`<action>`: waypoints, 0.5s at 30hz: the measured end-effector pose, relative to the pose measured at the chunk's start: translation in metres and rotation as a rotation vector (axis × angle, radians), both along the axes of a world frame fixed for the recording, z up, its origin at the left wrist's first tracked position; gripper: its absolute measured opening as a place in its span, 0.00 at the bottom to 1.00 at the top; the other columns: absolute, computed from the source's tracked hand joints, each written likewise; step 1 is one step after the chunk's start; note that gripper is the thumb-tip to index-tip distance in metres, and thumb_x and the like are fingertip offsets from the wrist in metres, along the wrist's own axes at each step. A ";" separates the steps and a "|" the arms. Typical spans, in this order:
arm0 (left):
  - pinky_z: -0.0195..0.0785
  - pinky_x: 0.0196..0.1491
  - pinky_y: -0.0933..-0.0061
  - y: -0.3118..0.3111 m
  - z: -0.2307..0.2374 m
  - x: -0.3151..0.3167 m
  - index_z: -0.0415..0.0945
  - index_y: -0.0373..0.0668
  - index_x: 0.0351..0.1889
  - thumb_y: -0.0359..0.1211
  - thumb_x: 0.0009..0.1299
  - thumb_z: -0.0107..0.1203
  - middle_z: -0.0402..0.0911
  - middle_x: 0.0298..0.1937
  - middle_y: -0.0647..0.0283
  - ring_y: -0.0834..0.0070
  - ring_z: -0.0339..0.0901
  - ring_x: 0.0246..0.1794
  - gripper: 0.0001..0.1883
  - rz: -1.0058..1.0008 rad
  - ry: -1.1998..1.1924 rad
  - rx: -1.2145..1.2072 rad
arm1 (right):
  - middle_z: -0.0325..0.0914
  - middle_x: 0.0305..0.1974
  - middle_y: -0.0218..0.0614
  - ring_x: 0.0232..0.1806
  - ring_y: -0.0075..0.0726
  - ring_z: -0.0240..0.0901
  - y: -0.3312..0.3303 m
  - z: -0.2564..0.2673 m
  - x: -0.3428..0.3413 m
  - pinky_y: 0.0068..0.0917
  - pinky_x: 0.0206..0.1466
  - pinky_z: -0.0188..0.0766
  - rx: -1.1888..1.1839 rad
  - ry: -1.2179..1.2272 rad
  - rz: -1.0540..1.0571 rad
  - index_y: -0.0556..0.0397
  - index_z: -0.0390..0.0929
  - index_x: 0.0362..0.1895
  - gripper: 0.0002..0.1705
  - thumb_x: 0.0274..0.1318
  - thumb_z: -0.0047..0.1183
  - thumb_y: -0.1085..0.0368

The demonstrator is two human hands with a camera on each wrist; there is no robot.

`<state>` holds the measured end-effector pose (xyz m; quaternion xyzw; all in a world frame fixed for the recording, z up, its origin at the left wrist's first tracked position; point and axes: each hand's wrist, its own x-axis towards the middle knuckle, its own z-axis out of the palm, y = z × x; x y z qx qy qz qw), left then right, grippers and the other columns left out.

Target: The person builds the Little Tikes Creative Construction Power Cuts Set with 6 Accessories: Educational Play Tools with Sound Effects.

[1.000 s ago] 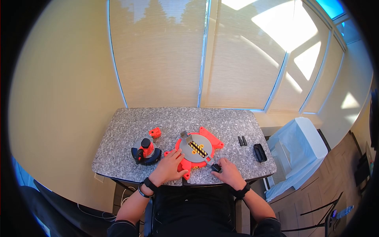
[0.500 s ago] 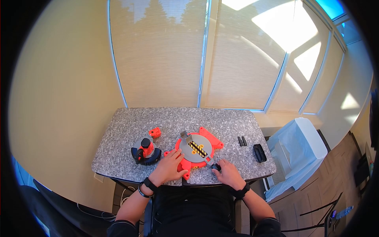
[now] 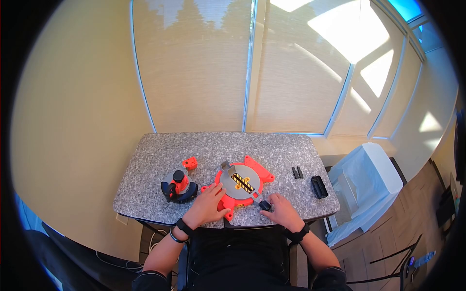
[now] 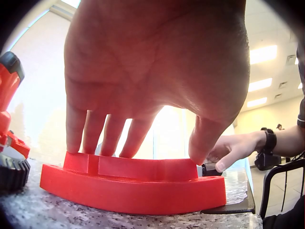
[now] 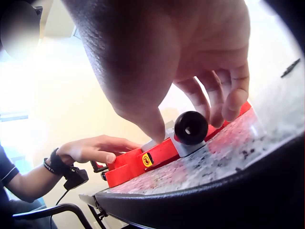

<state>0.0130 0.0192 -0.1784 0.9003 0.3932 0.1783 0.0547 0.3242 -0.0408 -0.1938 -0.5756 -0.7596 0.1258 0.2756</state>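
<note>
A red toy base with a round grey turntable (image 3: 226, 186), marked by a yellow-and-black striped strip, lies near the table's front edge. On its left front foot rests my left hand (image 3: 208, 206); in the left wrist view the straight, spread fingertips and thumb touch the red plastic (image 4: 157, 169). A grey arm sticks out of the turntable toward the front right and ends in a black knob (image 5: 190, 128). Around this knob hover the parted thumb and fingers of my right hand (image 3: 285, 213), with the knob's round end showing between them.
Left of the base stands a red and black toy tool part (image 3: 180, 184), with a small red block (image 3: 190, 163) behind it. Two thin black pieces (image 3: 297, 172) and a black oblong tray (image 3: 319, 187) lie at the right. A bag-lined bin (image 3: 364, 184) is beyond the table.
My right hand has loosened from the black knob, and more of the knob shows beside the fingers. My left hand stays on the red foot.
</note>
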 end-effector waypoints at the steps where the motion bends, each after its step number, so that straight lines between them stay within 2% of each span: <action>1: 0.63 0.73 0.54 0.000 0.000 0.000 0.72 0.35 0.68 0.52 0.67 0.64 0.67 0.74 0.43 0.49 0.64 0.76 0.38 0.000 0.002 -0.002 | 0.77 0.42 0.50 0.47 0.59 0.76 0.000 0.003 0.000 0.47 0.51 0.74 -0.022 -0.025 0.006 0.59 0.75 0.44 0.25 0.53 0.70 0.55; 6: 0.63 0.73 0.54 0.000 0.000 0.000 0.72 0.34 0.68 0.53 0.67 0.64 0.67 0.74 0.43 0.49 0.64 0.76 0.39 0.002 0.007 0.001 | 0.76 0.41 0.48 0.46 0.58 0.76 -0.001 0.005 -0.002 0.47 0.51 0.74 -0.042 -0.011 0.016 0.59 0.74 0.43 0.23 0.51 0.71 0.58; 15: 0.63 0.73 0.54 0.000 0.000 0.000 0.72 0.34 0.67 0.53 0.66 0.64 0.67 0.74 0.43 0.50 0.64 0.76 0.39 0.003 0.001 -0.003 | 0.77 0.41 0.53 0.46 0.61 0.76 -0.002 0.003 -0.003 0.48 0.51 0.74 -0.074 -0.004 0.007 0.63 0.76 0.44 0.20 0.59 0.64 0.58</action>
